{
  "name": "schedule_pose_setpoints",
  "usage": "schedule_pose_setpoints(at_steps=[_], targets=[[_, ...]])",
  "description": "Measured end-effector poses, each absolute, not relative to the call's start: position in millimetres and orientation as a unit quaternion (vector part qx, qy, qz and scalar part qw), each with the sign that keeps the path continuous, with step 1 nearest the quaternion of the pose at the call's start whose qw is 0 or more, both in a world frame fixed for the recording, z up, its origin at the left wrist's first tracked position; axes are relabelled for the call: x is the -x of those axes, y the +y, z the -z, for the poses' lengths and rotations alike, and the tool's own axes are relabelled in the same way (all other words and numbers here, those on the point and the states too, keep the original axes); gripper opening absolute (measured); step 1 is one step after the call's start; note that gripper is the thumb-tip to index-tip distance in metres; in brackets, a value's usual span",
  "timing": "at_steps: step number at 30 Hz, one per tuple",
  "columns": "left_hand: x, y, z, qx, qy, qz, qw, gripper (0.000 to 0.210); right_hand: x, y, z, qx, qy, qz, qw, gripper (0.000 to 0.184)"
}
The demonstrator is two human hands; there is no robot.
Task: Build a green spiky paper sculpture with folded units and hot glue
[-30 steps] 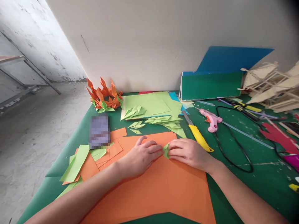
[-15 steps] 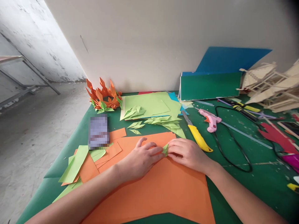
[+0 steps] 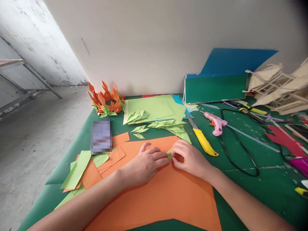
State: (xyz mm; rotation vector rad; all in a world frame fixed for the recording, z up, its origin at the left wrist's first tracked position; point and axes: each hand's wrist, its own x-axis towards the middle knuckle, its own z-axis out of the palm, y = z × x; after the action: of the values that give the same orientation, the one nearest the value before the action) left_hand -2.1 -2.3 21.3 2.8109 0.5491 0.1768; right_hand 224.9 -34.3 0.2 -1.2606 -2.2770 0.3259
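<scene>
Over orange paper (image 3: 166, 199) | left hand (image 3: 144, 163), right hand (image 3: 192, 158): grip pinching 1 green fold (image 3: 169, 153) | 1 cutter (image 3: 203, 141)

Two bare hands meet, fingertips close together.
The bare left arm (image 3: 81, 202) reaches in from the bottom left, and the bare right arm (image 3: 245, 199) from the bottom right. The left hand (image 3: 146, 163) has its back up, fingers pointing right, little finger sticking up, and its thumb is hard to see. The right hand (image 3: 192, 158) points left, its thumb and fingers bent in a pinch.
</scene>
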Motion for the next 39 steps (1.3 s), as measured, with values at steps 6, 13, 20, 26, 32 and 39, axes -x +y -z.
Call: schedule_pose_setpoints(at_steps=[6,13,20,26,32,39], targets=[[1.5,-3.3,-18.1,-0.969,0.198,-0.053,0.141,0.039,-220.4,-34.6,0.0,0.49,-0.825,-0.124,0.253,0.018],[0.6,-6.8,-19.3,-0.965,0.213,-0.042,0.149,0.039,-217.7,-36.3,0.8,0.515,-0.807,-0.14,0.254,0.019],[-1.5,-9.7,-19.3,-0.965,0.22,-0.034,0.14,0.042,-223.1,-36.5,-2.2,0.506,-0.798,-0.187,0.267,0.017],[-0.8,-8.2,-20.0,-0.964,0.222,-0.026,0.142,0.043,-241.0,-34.3,-5.6,0.44,-0.841,-0.193,0.249,0.016],[2.2,-5.2,-21.0,-0.964,0.22,-0.037,0.147,0.041,-250.9,-31.1,-3.9,0.386,-0.879,-0.149,0.236,0.017],[4.9,-5.1,-19.5,-0.966,0.215,-0.049,0.138,0.039,-249.8,-29.3,0.1,0.348,-0.906,-0.081,0.226,0.02]])
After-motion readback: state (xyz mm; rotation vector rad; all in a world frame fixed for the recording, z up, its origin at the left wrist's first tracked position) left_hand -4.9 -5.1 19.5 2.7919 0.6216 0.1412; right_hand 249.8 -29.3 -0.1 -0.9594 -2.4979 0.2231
